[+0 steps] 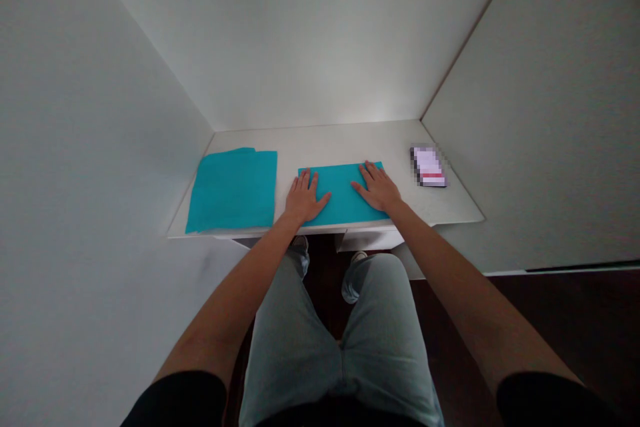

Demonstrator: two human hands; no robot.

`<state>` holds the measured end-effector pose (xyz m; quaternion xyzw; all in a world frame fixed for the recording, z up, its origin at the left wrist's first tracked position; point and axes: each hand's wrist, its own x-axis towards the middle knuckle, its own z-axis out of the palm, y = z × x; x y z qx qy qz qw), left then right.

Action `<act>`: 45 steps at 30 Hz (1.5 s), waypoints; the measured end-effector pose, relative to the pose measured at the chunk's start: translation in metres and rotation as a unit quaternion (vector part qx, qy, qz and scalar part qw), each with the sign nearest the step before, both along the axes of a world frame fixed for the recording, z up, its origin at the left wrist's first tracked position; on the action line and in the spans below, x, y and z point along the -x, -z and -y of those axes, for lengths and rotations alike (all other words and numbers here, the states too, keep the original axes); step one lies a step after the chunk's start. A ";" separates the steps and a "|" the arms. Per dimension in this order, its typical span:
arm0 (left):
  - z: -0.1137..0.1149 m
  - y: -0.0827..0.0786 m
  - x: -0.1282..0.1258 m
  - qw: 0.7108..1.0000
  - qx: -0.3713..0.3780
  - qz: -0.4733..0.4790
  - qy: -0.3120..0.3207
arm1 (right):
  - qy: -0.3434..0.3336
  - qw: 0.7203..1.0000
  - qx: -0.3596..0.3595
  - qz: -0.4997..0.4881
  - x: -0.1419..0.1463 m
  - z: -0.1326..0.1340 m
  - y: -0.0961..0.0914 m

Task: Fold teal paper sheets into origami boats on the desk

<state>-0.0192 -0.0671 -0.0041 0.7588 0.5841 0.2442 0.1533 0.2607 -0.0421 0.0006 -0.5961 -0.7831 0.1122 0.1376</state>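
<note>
A flat turquoise cloth-like piece [341,197], roughly rectangular, lies in the middle of the white desk near its front edge. On its left end rests my left hand [302,199], palm down with fingers spread. My right hand [377,188] lies flat on its right end, thumb stretched toward the middle. Neither hand grips anything. To the left of my left hand is a larger stack of turquoise sheets [234,190], its edges slightly uneven and its front edge reaching the desk's front. Whether the sheets are fabric or paper is hard to tell.
A phone [429,167], its lit screen pixelated, lies at the desk's right side. White walls close in the white desk [320,140] at the back, left and right. Below the front edge are a white drawer or panel [370,239] and my legs.
</note>
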 end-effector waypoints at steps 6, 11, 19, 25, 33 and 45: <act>-0.012 0.001 -0.048 0.999 -0.017 0.012 -0.024 | 0.015 1.000 -0.010 0.001 0.001 -0.001 0.005; -0.011 0.003 -0.082 0.995 -0.017 0.062 0.078 | 0.040 0.999 -0.010 0.009 0.002 -0.001 0.007; -0.023 0.005 -0.033 0.998 -0.010 0.059 0.007 | 0.032 0.999 -0.009 0.006 -0.001 -0.003 0.010; -0.020 0.002 -0.020 0.999 -0.012 0.048 -0.016 | 0.033 0.999 0.006 0.015 0.001 -0.001 0.002; -0.005 -0.025 -0.025 0.980 0.027 -0.188 -0.060 | 0.030 0.997 -0.004 0.074 0.002 0.000 -0.001; 0.027 -0.022 -0.028 0.979 0.013 -0.204 0.023 | 0.025 0.997 -0.004 0.069 -0.002 -0.003 0.003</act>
